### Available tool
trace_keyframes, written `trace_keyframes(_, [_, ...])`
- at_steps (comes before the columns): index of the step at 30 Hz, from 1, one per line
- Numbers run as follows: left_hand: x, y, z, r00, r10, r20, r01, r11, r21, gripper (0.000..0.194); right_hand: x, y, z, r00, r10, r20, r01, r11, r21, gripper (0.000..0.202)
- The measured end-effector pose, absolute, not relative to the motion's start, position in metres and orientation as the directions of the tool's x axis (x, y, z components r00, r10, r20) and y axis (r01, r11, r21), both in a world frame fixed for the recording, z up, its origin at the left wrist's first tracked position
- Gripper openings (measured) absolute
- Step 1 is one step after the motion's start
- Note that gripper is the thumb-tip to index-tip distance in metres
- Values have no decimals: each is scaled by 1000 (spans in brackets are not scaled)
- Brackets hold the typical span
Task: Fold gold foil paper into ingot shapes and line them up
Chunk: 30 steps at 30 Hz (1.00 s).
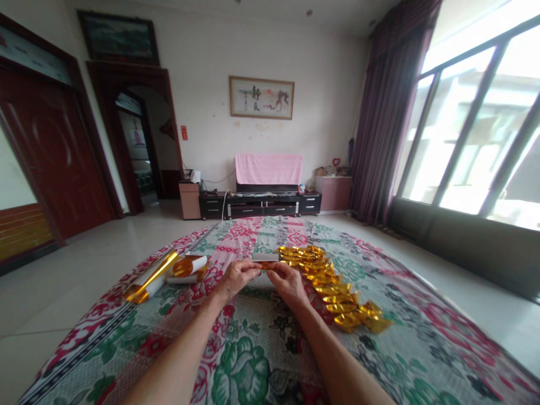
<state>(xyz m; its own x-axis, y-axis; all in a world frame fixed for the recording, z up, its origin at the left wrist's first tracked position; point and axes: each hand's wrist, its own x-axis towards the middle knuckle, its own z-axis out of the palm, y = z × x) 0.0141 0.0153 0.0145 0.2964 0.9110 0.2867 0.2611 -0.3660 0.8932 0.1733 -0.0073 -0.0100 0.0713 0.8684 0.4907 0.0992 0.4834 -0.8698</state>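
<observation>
Open floral cloth (261, 349) near and left. Gold pieces (333, 287) crowding right. Left hand (237, 278) and right hand (287, 279), arms outstretched, both pinching one gold sheet (266, 260) between them, above cloth centre.

small gold foil sheet (265, 260), flat, level, above floral cloth

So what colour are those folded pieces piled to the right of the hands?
Shiny gold: the folded pieces, seen in the head view.
</observation>
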Motion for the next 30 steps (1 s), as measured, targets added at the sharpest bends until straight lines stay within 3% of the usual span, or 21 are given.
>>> trace_keyframes(8, [15, 22, 5, 292, 879, 377, 258, -452, 854, 23, 174, -16, 0, 97, 879, 467, 183, 445, -876, 22])
trace_keyframes(13, [20, 25, -1, 237, 900, 366, 203, -414, 887, 25, 173, -17, 1, 114, 878, 465, 188, 440, -878, 22])
trace_keyframes(24, [21, 26, -2, 232, 900, 370, 176, -413, 893, 22, 172, -16, -1, 140, 878, 458, 118, 445, -888, 15])
trace_keyframes(30, [17, 25, -2, 254, 910, 327, 217, -383, 898, 17, 172, -7, -10, 252, 863, 438, 35, 444, -895, 20])
